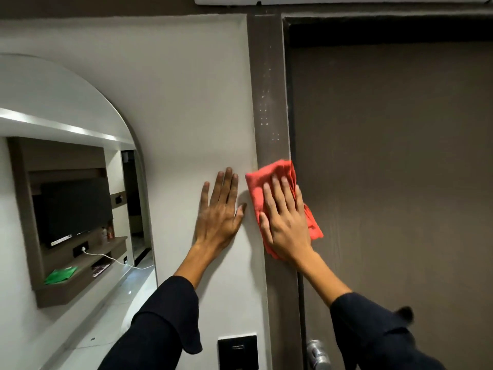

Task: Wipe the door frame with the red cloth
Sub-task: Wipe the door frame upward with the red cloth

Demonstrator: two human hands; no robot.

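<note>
The brown door frame [269, 84] runs upright between the white wall and the brown door; small pale specks dot it above the cloth. A folded red cloth [262, 174] lies flat against the frame at mid height. My right hand [284, 222] presses on the cloth with fingers spread, covering most of it. My left hand [220, 209] rests flat on the white wall just left of the frame, fingers apart, holding nothing.
The brown door [386, 169] fills the right side, with a metal handle [317, 353] low down. A black wall switch plate [238, 352] sits below my left arm. An arched mirror [66, 182] on the left wall reflects a television and shelves.
</note>
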